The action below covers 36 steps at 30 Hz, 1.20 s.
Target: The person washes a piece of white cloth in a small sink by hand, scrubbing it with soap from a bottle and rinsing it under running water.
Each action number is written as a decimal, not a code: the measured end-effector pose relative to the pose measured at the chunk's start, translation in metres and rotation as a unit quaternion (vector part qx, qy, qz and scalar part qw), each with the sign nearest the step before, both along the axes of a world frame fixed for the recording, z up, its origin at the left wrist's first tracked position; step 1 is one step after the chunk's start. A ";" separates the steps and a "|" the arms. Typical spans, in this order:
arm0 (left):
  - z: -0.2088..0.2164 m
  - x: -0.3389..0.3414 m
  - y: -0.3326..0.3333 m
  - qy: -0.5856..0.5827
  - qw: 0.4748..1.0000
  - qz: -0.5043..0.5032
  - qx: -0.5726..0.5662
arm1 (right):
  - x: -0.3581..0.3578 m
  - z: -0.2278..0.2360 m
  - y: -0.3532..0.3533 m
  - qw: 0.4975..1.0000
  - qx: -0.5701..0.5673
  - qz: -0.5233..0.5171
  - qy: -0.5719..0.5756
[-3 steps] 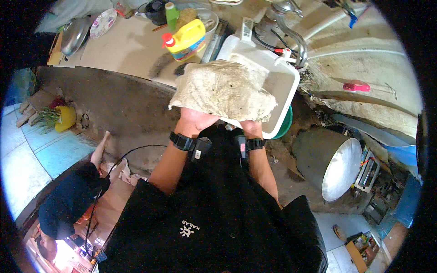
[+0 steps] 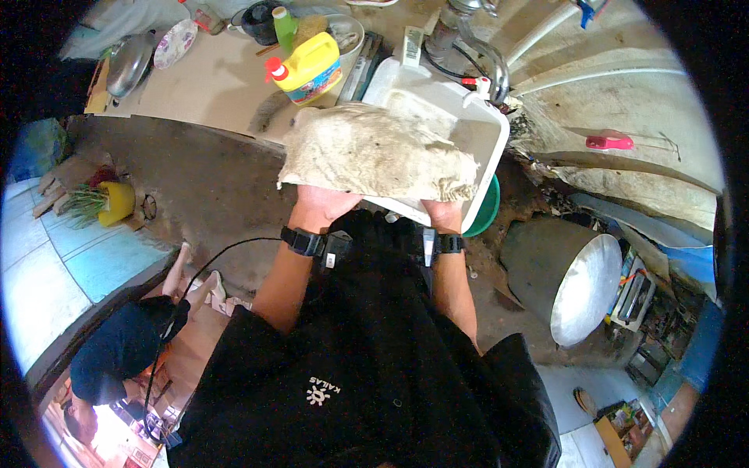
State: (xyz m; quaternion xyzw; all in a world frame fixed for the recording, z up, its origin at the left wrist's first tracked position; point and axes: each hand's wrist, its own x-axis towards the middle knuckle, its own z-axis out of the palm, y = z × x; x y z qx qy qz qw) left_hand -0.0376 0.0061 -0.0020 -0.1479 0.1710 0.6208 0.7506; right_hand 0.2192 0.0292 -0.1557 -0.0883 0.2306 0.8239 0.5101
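Note:
A worn, off-white cloth [image 2: 374, 152] with dark specks is stretched between my hands over a white sink basin [image 2: 497, 136]. At its near left edge my left hand [image 2: 326, 203] holds it from below, the fingers hidden under the fabric. My right hand [image 2: 443, 210] grips the near right part, its fingers also covered. The cloth hides the left part of the basin. Behind the basin stands a curved metal faucet [image 2: 491, 58], with a small red-and-white valve beside it.
A yellow jug [image 2: 312, 69] with a red cap stands on the counter [image 2: 195, 86] left of the sink. Beneath the basin is a green bucket [image 2: 489, 207]. A large metal pot [image 2: 538, 265] lies to the right. Another person [image 2: 117, 351] is at the lower left.
My hands and the cloth have shifted slightly left in the picture. The cloth looks wider, with the hands farther apart.

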 end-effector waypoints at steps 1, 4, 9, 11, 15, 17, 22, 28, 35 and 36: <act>-0.013 -0.020 -0.003 0.031 0.999 0.007 -0.023 | -0.013 0.025 0.010 0.997 0.026 0.036 -0.062; -0.011 -0.045 -0.004 0.077 0.997 0.012 -0.029 | -0.044 0.069 0.036 0.990 -0.004 0.065 -0.124; -0.016 -0.082 0.016 0.208 0.976 0.053 0.022 | -0.077 0.081 0.055 0.992 0.027 0.066 -0.101; -0.025 -0.081 0.018 0.256 0.966 0.035 -0.026 | -0.071 0.096 0.054 0.987 0.058 0.095 -0.116; -0.068 -0.102 0.083 0.259 0.965 0.030 0.005 | -0.108 0.106 0.106 0.958 0.067 0.095 -0.262; -0.065 -0.102 0.175 0.310 0.944 0.000 0.112 | -0.152 0.095 0.170 0.918 0.134 0.037 -0.371; -0.047 0.149 0.055 0.300 0.953 0.015 0.030 | -0.025 0.070 0.074 0.556 0.258 0.062 -0.788; -0.023 0.139 0.068 0.324 0.939 -0.107 -0.039 | -0.024 0.111 0.058 0.369 0.322 0.067 -0.870; -0.037 0.168 0.069 0.251 0.965 -0.044 0.068 | 0.006 0.075 0.063 0.318 0.311 0.034 -0.895; -0.040 0.173 0.072 0.295 0.950 -0.040 0.097 | 0.010 0.062 0.088 0.325 0.299 0.026 -0.897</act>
